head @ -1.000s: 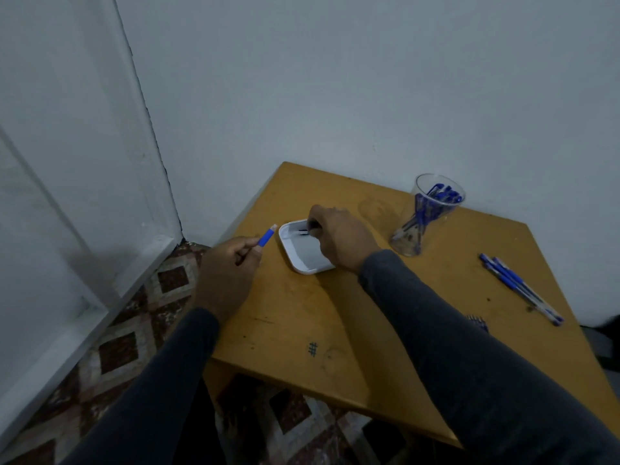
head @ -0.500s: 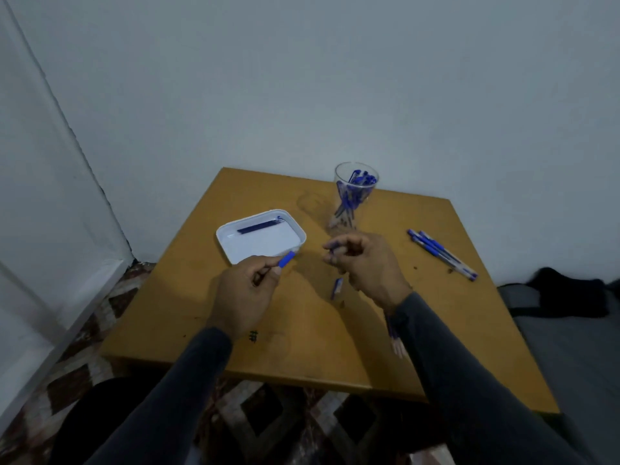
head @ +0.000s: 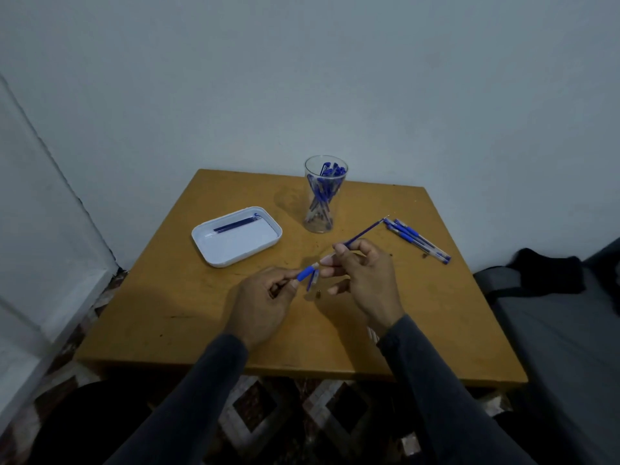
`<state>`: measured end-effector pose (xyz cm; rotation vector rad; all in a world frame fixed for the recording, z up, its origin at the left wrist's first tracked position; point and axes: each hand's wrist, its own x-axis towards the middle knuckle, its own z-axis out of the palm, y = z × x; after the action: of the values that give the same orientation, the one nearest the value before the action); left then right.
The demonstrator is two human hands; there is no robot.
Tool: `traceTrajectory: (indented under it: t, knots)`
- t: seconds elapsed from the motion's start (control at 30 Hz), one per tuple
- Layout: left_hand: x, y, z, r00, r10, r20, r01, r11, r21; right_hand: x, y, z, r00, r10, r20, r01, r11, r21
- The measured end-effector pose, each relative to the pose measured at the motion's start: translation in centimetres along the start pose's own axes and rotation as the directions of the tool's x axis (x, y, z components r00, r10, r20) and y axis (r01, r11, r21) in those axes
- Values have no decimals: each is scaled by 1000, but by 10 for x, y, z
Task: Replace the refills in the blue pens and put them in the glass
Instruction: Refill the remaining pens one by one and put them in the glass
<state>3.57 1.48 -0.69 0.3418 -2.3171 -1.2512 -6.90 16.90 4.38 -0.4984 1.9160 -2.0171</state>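
White tray (head: 214, 253) sits left-centre on the wooden table (head: 174, 313), with a few dark blue refills (head: 235, 225) lying along its far side.

Left hand (head: 260, 305) is above the table, nearer the front edge than the tray, fingers curled, pinching a pen barrel (head: 307, 272) by its blue grip section; the open clear end points toward the right hand. A small blue pen part (head: 312, 280) lies on the table just below that tip (cap or tip piece, cannot tell which).

Glass (head: 323, 196) stands upright toward the back of the table, right of the tray, with a bundle of blue pens standing in it, caps up.

Right hand (head: 364, 280) is just beside the left, fingertips nearly touching the barrel end. Thumb and forefinger pinch a blue refill (head: 364, 233) near its lower end; the refill angles up and away to the right, its tip over the table near the loose pens. The other fingers are loosely curled, holding nothing.

Loose blue pens (head: 417, 239) (four or so) lie in a bunch at the right side of the table, well apart from the glass.

Dark cloth (head: 550, 273) is off the table at far right.
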Motion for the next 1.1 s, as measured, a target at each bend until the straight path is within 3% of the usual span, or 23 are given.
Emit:
traceTrajectory:
  t: [0.83, 1.1]
  knots:
    - [1, -2, 9, 999, -17, 31, 18, 999, -30, 1, 7, -3, 1000, -13, -4, 13, 999, -49]
    - [1, -4, 8, 999, -11, 31, 11, 1000, -7, 2, 11, -2, 993, 96, 63, -93, 995, -45]
